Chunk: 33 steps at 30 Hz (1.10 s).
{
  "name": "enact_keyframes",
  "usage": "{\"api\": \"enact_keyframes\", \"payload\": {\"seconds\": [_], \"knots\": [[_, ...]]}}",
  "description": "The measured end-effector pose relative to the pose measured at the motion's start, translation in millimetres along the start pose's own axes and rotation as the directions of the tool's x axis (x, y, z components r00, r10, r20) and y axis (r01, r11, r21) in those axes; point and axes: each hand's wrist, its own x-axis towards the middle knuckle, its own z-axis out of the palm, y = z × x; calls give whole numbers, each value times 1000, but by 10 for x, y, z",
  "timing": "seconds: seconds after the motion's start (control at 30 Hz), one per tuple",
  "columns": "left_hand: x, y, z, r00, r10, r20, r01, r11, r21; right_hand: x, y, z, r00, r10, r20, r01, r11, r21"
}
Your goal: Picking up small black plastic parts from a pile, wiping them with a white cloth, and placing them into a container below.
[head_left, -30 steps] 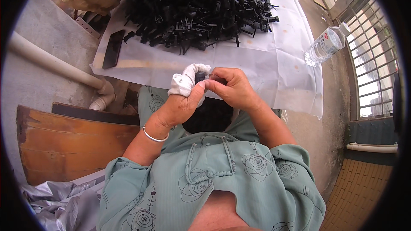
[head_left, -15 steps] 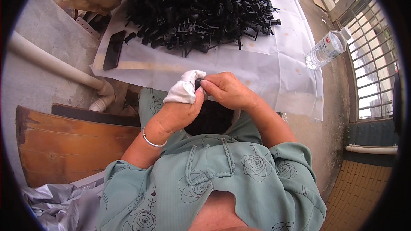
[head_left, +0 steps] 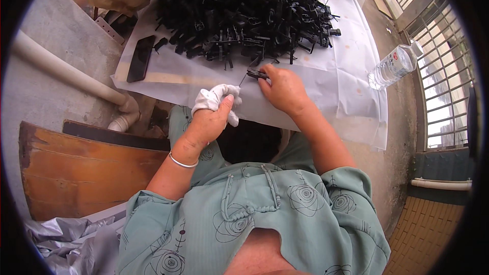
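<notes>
My left hand (head_left: pixel 211 114) has its fingers wrapped in white cloth (head_left: pixel 206 101), and the thumb is pressed against that cloth. From its fingertips a thin dark rod or strand (head_left: pixel 243 80) runs up toward my right hand; what the left fingers grip is hidden by the cloth. In my right hand (head_left: pixel 283 87) a small black plastic part (head_left: pixel 257 74) is pinched between thumb and fingers, just over the table's near side. Beyond it rises a large pile of black plastic parts (head_left: pixel 244 15).
White plastic sheeting (head_left: pixel 346 71) covers the table. A dark phone (head_left: pixel 141 58) lies at its left, a clear water bottle (head_left: pixel 392 66) stands at the right. Below the table edge, between my legs, a container holds a dark mass (head_left: pixel 249 141). A brown wooden panel (head_left: pixel 91 173) is at left.
My hands have come apart. The right hand has moved up and right, toward the pile, with the black part; the left has shifted slightly left, and a thin line now shows between them.
</notes>
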Motion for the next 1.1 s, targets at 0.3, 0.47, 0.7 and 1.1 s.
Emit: {"api": "enact_keyframes", "payload": {"seconds": [0.3,0.47,0.7,1.1], "knots": [[91,78,125,900,-253,356,427,678,-598,-459,-97,-316,927,-360,-107,376,878,296],[0,121,224,985,23,169,37,938,-344,-478,-318,-435,918,-341,-204,397,767,504],[-118,278,295,981,138,134,-116,980,-162,-391,-317,-214,995,99,5,-62,584,809],[-90,150,374,801,597,-42,-487,690,535,-505,-307,-14,999,-29,22,4,686,728]]}}
